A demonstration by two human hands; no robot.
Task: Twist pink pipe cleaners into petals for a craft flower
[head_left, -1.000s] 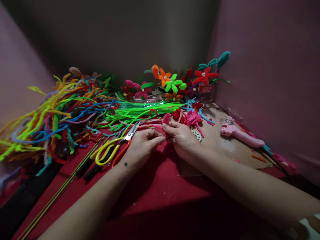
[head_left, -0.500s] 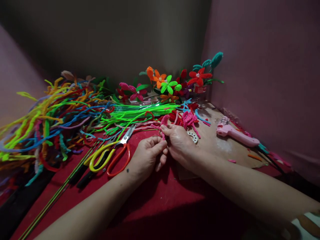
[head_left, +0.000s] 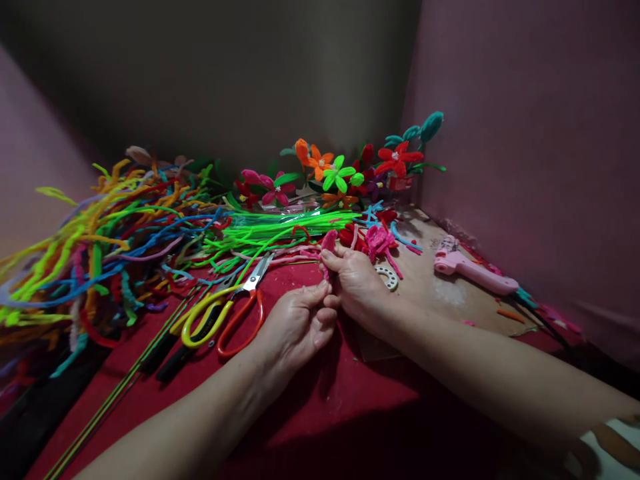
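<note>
A pink pipe cleaner (head_left: 329,241), its upper part bent into a petal-like loop, is pinched between my two hands. My right hand (head_left: 357,283) grips it from the right, thumb on top, just below the loop. Lower down, the fingertips of my left hand (head_left: 303,320) are closed on its tail end. The fingers partly cover the piece. To the left of my left hand lie scissors (head_left: 253,287) with one yellow and one red handle, blades pointing away. Just beyond my right hand are bright pink pipe cleaner pieces (head_left: 379,241) and a white ring with holes (head_left: 387,278).
A heap of multicoloured pipe cleaners (head_left: 110,247) fills the left side. Green pipe cleaners (head_left: 295,223) lie behind my hands, with fuzzy flowers (head_left: 339,173) at the back. On the right, a pink glue gun (head_left: 475,272) rests on cardboard (head_left: 425,313). Thin green stems (head_left: 115,393) cross the red cloth.
My left hand has turned slightly, showing more of its curled fingers, and still pinches the lower end. My right hand holds nearly the same place. The view has shifted a little.
</note>
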